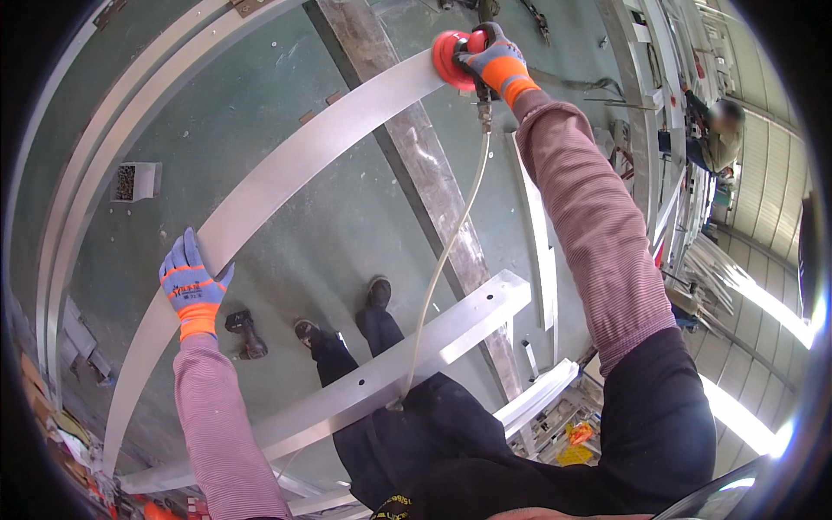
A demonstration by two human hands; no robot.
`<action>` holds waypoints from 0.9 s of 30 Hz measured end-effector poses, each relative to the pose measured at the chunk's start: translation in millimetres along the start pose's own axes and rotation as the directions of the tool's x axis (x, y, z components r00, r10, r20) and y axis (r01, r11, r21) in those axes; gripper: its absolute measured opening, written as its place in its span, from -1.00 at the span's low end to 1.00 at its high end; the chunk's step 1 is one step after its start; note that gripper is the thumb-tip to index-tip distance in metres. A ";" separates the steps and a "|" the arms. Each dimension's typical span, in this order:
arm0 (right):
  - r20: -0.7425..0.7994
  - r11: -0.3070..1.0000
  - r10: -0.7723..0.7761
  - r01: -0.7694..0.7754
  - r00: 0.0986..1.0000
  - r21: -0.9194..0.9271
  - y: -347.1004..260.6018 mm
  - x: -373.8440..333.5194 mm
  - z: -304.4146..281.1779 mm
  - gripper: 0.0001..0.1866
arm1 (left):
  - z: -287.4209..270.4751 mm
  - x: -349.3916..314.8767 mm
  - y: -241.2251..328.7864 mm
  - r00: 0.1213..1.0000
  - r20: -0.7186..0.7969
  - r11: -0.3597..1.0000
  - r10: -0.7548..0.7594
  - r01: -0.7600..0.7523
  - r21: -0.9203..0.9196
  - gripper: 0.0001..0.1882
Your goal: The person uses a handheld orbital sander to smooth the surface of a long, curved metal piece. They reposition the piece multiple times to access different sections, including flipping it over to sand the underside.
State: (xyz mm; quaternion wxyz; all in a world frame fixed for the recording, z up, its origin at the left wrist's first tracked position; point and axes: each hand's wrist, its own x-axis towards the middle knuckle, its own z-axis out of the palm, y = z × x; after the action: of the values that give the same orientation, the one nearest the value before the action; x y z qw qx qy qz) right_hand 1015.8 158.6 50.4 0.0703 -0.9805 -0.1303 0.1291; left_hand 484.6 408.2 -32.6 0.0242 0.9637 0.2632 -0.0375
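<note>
A long, pale metal strip [299,156], bowed by the lens, runs from the lower left up to the upper middle. My gloved right hand [498,62] is closed around a round red air sander [451,61], whose disc is at the strip's far end. From its fitting a thin pale air hose [451,238] hangs down toward my body. My left hand [192,282], in a grey and orange glove, straddles the strip, fingers past one edge and thumb at the other. Its palm hides the part of the strip beneath it.
A worn steel beam [429,165] crosses under the strip. Nearer me lies a white bar [399,360] with holes. A cordless drill [247,334] and a small box of fasteners [136,182] are on the green floor. Another person [719,134] is at far right.
</note>
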 end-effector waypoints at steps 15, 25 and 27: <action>0.076 0.994 0.011 -0.003 0.997 -0.105 173.5 -184.9 23.1 -0.23 | 21.1 -2.5 -10.7 0.998 -0.053 0.991 0.014 -0.007 0.135 0.04; 0.061 0.724 0.580 -0.548 0.812 0.419 317.3 -465.7 21.3 -0.17 | 32.6 1.2 -32.0 0.995 -0.090 0.973 0.031 -0.009 0.232 -0.04; 0.071 0.802 0.439 -0.427 0.896 0.417 338.0 -485.3 45.0 -0.20 | 30.9 6.1 -25.1 0.990 -0.133 0.947 0.040 0.005 0.321 -0.01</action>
State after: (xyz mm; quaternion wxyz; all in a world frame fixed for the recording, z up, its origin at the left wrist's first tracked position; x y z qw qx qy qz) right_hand 631.2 -292.8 63.3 0.2514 -0.9470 0.1289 0.1527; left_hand 475.3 430.8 -64.6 -0.1505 0.9574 0.2459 -0.0130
